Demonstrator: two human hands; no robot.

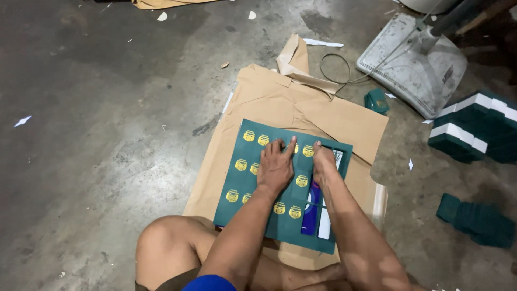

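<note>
A dark green printed card sheet [241, 183] with rows of round yellow emblems lies on brown paper [280, 102] on the floor. My left hand [276, 167] presses flat on its middle, fingers spread toward the far edge. My right hand [324, 161] rests beside it, fingers curled down on the sheet by a cut-out window at the right. Blue and white layers [311, 213] show through the cut-outs below my right wrist. Whether the right hand grips anything is hidden.
A grey fan base [414, 67] with a pole and a looped cord [334, 67] stands at the back right. Stacks of green and white folded boxes [476, 129] and a green pile [476, 221] lie at the right. One small green box [377, 101] sits by the paper. My bare knee [161, 242] is at the bottom.
</note>
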